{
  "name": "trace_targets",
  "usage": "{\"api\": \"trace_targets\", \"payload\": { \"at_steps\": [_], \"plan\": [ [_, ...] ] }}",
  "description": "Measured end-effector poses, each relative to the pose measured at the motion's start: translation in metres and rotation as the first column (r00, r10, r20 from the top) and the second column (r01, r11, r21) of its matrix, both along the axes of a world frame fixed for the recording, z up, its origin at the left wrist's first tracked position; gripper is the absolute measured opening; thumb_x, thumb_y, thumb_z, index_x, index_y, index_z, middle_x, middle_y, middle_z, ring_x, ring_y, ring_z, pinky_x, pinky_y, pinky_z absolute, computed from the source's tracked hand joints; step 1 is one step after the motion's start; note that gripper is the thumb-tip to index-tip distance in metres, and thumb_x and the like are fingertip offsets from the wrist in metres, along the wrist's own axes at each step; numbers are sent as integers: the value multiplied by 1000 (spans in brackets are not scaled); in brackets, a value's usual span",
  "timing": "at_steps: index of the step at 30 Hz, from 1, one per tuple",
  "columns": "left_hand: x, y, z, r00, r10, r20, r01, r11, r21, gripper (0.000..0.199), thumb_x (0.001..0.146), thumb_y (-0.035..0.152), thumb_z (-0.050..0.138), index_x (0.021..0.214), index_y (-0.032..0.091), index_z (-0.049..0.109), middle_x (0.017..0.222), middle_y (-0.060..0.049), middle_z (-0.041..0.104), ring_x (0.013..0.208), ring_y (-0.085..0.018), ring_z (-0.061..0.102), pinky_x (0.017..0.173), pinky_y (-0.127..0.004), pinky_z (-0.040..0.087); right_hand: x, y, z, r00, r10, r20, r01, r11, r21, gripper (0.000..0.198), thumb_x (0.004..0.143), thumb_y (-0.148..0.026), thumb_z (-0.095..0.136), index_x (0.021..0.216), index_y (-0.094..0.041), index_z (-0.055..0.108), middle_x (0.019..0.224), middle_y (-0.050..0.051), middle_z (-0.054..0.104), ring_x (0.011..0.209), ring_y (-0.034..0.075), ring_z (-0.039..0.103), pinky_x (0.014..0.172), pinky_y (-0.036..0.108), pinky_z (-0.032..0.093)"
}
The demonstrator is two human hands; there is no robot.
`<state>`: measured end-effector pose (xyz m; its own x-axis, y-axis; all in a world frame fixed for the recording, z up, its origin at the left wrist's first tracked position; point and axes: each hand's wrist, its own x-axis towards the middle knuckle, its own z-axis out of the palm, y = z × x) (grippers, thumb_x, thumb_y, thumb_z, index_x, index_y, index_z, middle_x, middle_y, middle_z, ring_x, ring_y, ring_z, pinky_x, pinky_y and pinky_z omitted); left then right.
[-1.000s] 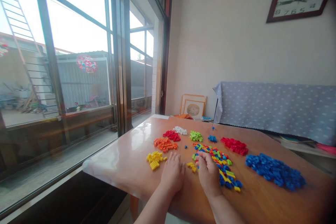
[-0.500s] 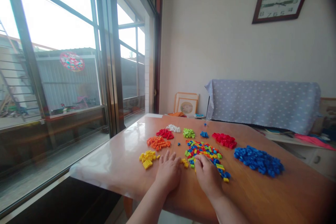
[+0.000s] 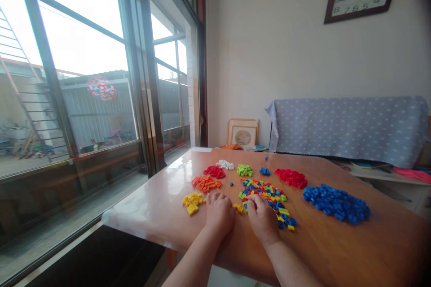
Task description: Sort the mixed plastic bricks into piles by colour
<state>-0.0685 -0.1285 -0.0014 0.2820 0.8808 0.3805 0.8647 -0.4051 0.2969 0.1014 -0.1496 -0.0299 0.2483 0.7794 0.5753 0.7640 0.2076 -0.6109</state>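
Note:
My left hand (image 3: 219,213) rests on the table with its fingers curled down and their tips hidden. It lies between a pile of yellow toy bricks (image 3: 193,202) and a few loose yellow bricks (image 3: 238,207). My right hand (image 3: 263,219) is closed at the near edge of a mixed pile of coloured bricks (image 3: 261,189), thumb and forefinger drawn together. Whatever either hand may hold is too small or hidden to make out. Blue, yellow and green pieces (image 3: 286,219) lie just right of my right hand.
On the brown table (image 3: 323,251) stand sorted piles: orange (image 3: 206,183), dark red (image 3: 214,171), white (image 3: 225,164), light green (image 3: 244,170), small blue (image 3: 265,171), red (image 3: 291,178) and large blue (image 3: 336,203). A single blue piece (image 3: 231,184) lies apart. Windows are at left.
My left hand's fingers were stretched out and spread; now they are curled in. My right hand has shifted slightly left and stays closed by the mixed pile. The camera view has shifted slightly.

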Motion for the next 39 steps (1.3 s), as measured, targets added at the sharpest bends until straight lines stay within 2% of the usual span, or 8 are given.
{"api": "trace_targets", "payload": {
  "at_steps": [4,10,18,22,26,29,33,39],
  "plan": [
    [-10,2,-2,996,88,34,-89,996,25,22,88,26,51,87,25,73,113,-9,69,130,-33,45,119,-59,13,2,2,-3,1000,3,-8,-3,999,40,29,91,-31,43,94,-23,71,94,6,76,89,22,68,78,29,50],
    [-61,0,4,973,229,27,-230,969,89,26,93,28,48,89,27,73,126,-5,66,139,-33,36,119,-64,1,-1,1,-2,1000,-3,-10,3,1000,24,29,92,-31,43,95,-23,71,95,5,76,89,21,68,78,29,49],
    [-93,1,-4,948,318,-1,-315,939,135,26,92,27,49,100,28,74,135,-5,62,142,-35,32,120,-64,3,-2,0,1,998,6,-55,-5,1000,18,28,92,-31,43,95,-23,70,98,4,75,93,22,68,81,30,48],
    [-74,-2,-1,978,207,37,-210,967,147,29,92,23,48,106,27,73,136,-5,62,142,-32,34,121,-56,16,-1,1,0,998,9,-69,-7,1000,27,28,92,-31,42,93,-23,69,95,5,75,91,22,67,83,30,49],
    [-41,-7,1,995,-32,91,27,998,62,35,91,18,47,115,25,72,131,-7,65,133,-29,44,115,-45,34,1,2,-3,997,21,-70,-20,1000,19,28,93,-31,41,95,-22,68,96,6,75,91,22,67,85,31,49],
    [-16,-6,1,970,-214,111,217,976,-16,46,87,12,45,126,24,67,133,-6,64,125,-25,50,111,-38,39,2,5,-5,997,27,-74,-26,1000,14,29,93,-31,40,96,-22,68,98,6,75,93,22,68,86,31,50],
    [10,-1,-2,937,-330,115,337,940,-46,52,86,12,46,133,26,62,135,-4,64,124,-24,50,108,-36,40,3,7,-7,997,25,-74,-23,999,24,29,93,-31,41,97,-22,68,99,7,75,94,22,68,86,32,51],
    [18,2,-8,938,-335,87,341,937,-75,29,94,22,43,100,25,71,102,-6,71,102,-24,58,93,-34,44,1,6,-6,999,10,-47,-7,999,45,28,91,-28,44,95,-23,71,94,5,76,90,21,70,80,29,52]
  ]
}}
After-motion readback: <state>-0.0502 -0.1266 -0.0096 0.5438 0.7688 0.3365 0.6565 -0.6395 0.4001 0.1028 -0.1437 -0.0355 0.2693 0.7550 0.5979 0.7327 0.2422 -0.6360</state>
